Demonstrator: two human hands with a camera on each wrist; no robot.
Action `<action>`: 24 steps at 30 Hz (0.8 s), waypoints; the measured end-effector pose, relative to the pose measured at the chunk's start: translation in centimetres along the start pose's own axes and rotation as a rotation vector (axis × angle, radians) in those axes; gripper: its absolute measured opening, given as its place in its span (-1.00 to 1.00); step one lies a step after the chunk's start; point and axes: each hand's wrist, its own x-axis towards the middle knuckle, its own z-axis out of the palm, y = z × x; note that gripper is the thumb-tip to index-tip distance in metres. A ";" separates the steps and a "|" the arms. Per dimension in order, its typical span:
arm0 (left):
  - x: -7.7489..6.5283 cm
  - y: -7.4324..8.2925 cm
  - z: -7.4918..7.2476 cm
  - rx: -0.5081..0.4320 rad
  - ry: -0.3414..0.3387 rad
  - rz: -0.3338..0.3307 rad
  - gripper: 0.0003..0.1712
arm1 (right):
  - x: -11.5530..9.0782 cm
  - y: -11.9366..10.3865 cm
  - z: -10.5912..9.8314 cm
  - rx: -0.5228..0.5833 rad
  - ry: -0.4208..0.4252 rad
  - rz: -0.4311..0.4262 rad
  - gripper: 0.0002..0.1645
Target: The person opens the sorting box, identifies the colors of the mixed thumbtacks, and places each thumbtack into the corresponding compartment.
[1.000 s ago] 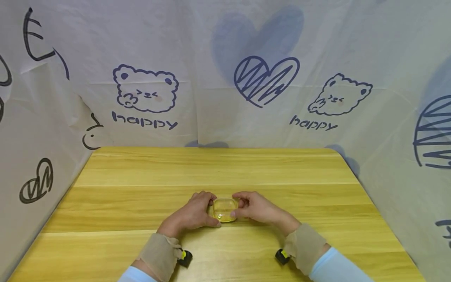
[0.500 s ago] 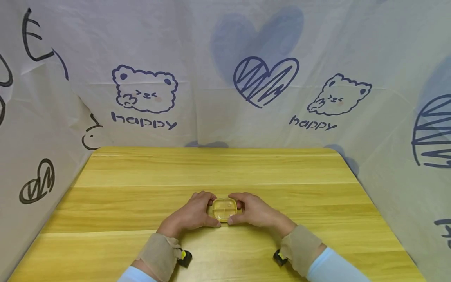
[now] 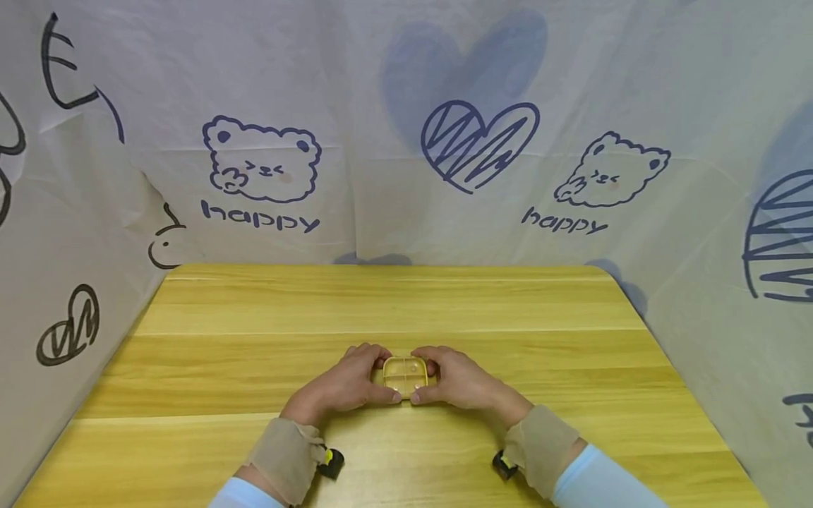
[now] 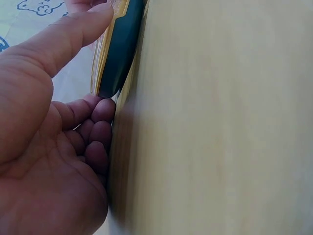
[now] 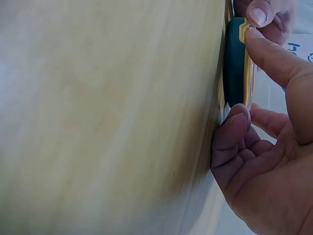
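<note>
A small pill box (image 3: 405,368) lies near the middle of the table, seen from above with a yellow, divided inside under a clear lid. From the side, in the left wrist view, the pill box (image 4: 120,56) shows a dark green base below a yellow rim. My left hand (image 3: 345,382) grips its left side, thumb at the front edge and fingers at the back. Opposite, my right hand (image 3: 468,381) holds the right side the same way. Both thumbs press the rim by the front, nearly meeting. The lid looks down on the box.
The wooden table (image 3: 406,303) spreads around both hands. White sheets with drawn hearts and bears (image 3: 263,164) hang behind it and at both sides. A small black camera is strapped to each wrist.
My right hand has moved left and its thumb has come down to the front edge. The left thumb has slid slightly right. The dividers show more plainly through the lid.
</note>
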 end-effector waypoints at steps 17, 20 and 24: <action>0.2 0.0 0.1 -0.010 0.000 -0.001 -0.25 | 0.0 -0.2 0.0 -0.004 -0.001 0.035 -0.18; 0.2 0.0 0.1 -0.010 0.000 -0.002 -0.27 | -0.1 -0.2 0.0 0.002 -0.002 0.031 -0.20; 0.2 0.0 0.1 -0.006 0.000 -0.003 -0.28 | -0.1 -0.2 0.0 0.009 -0.002 0.029 -0.21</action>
